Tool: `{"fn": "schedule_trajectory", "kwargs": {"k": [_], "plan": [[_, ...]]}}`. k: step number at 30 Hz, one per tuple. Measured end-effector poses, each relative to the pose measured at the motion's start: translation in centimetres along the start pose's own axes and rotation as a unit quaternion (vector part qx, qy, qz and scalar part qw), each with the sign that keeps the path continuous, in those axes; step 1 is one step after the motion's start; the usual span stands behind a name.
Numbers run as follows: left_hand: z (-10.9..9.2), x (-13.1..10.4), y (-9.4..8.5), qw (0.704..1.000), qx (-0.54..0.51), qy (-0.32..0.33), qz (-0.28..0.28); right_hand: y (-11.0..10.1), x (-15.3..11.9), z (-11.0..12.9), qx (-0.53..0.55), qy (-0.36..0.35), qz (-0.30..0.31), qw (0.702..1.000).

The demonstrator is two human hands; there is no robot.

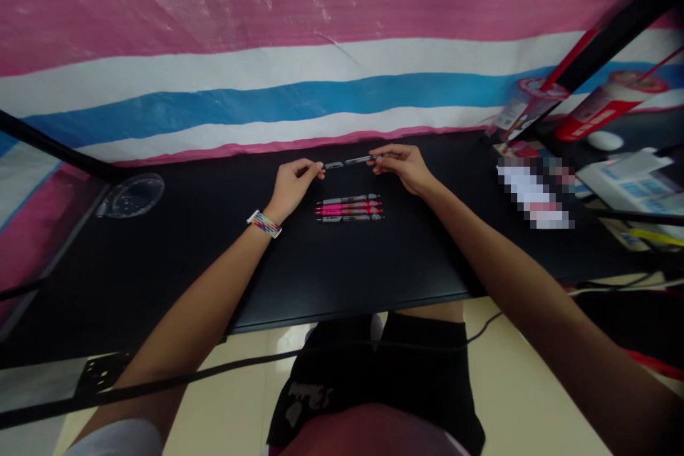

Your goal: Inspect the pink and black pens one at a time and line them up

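A dark-and-clear pen (348, 162) lies crosswise between my two hands near the back of the black table (299, 271). My left hand (295, 187), with a colourful band on its wrist, pinches the pen's left end. The right end is pinched between the thumb and fingers of my right hand (405, 166). Just below, on the table, several pens lie side by side in a neat stack of rows: a grey-and-clear pen (350, 199) at the back, pink-and-red pens (347, 210) in the middle, and another grey pen (350, 218) in front.
A clear round plastic lid (137, 194) lies at the left. Toward the right stand two drink cups with red straws, one clear (526, 110) and one red (593, 117), near a white mouse (605, 140) and papers. A black cable (256, 358) crosses below the table edge.
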State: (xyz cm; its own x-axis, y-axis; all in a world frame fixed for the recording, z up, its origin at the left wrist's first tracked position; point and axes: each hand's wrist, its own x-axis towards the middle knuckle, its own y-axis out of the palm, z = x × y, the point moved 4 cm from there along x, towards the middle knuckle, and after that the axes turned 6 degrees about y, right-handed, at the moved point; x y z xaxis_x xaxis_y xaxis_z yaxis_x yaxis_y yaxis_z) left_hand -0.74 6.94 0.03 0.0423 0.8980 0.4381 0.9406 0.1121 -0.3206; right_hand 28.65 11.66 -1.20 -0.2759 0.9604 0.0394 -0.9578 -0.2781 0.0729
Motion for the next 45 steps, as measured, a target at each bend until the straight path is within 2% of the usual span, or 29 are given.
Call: {"fn": "schedule_trajectory", "kwargs": {"k": [6, 15, 22, 27, 33, 45], "plan": [[0.21, -0.08, -0.19, 1.0, -0.015, 0.009, -0.021, 0.11, 0.09, -0.08, -0.001, 0.01, 0.01, 1.0], [-0.19, -0.15, -0.2, 1.0, -0.024, -0.001, -0.001, 0.12, 0.29, -0.21, 0.01, -0.004, 0.02, 1.0], [0.24, -0.03, -0.45, 0.999, -0.021, 0.033, -0.002, 0.28, 0.19, -0.05, -0.001, -0.004, 0.021, 1.0], [0.2, -0.02, -0.37, 0.998, -0.053, 0.017, -0.01, 0.16, 0.19, -0.16, 0.008, -0.003, 0.013, 1.0], [0.08, 0.08, -0.4, 0.999, -0.031, 0.031, 0.006, 0.11, 0.31, -0.32, 0.022, -0.007, 0.023, 0.999], [-0.54, -0.32, -0.35, 1.0, -0.024, 0.014, 0.011, 0.03, 0.12, -0.15, 0.028, -0.002, 0.025, 0.999]]}}
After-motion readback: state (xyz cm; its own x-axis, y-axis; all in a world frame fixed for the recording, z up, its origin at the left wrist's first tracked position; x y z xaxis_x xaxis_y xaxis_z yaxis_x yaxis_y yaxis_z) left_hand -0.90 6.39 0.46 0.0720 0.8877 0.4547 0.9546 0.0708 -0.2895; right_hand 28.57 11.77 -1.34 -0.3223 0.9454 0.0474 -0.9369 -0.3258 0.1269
